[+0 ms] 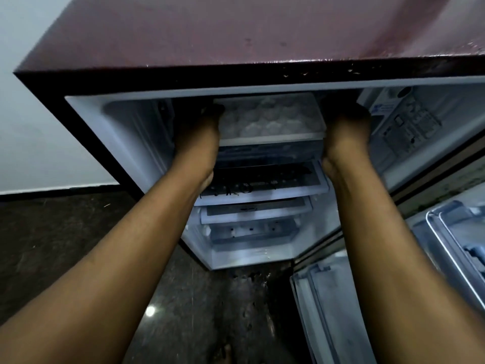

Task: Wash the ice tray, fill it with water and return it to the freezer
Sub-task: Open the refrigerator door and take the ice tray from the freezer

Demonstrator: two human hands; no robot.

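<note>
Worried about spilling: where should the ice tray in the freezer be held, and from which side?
By its two short ends, one hand each, approached from the open front. The ice tray is wide, shallow and level, and the left hand and right hand already flank it there.

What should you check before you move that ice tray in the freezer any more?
1. Left hand on the ice tray: ok, it grips the tray's left end.
2. Right hand on the tray: ok, it is at the right end.
3. Tray level: ok, it looks flat.
4. Freezer door out of the way: ok, swung open to the right.
5. Water in the cells: cannot tell, too blurry.
6. Tray fully seated in the freezer: cannot tell, its front rim shows at the opening.
</note>
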